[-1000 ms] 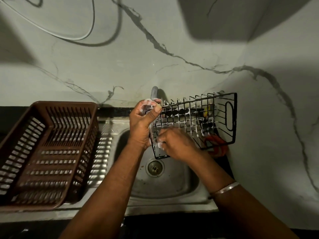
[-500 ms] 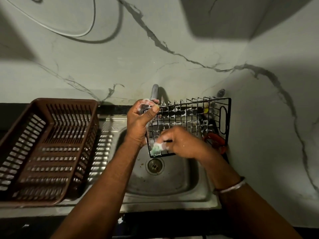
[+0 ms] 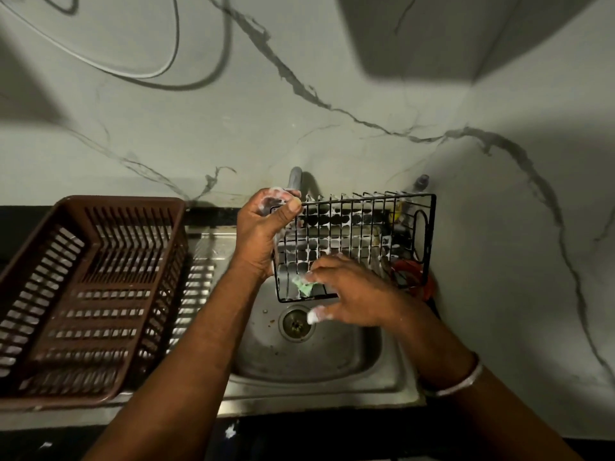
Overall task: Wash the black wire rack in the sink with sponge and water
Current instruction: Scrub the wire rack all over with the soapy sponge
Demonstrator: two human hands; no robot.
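The left hand (image 3: 266, 234) (coated in foam) is being clamped round the upper left corner of the black wire rack (image 3: 366, 227), while a green sponge (image 3: 304, 287) is being pinched in the fingers of the right hand (image 3: 349, 291). A brown slatted basket (image 3: 83, 294) is being supported on the drainboard left of the sink (image 3: 299, 357). The rack is being held on edge over the sink's basin. The sponge is being pressed against the rack's lower left wires, just above the sink's drain (image 3: 296, 322). A metal bangle (image 3: 459, 380) is being worn on the right wrist.
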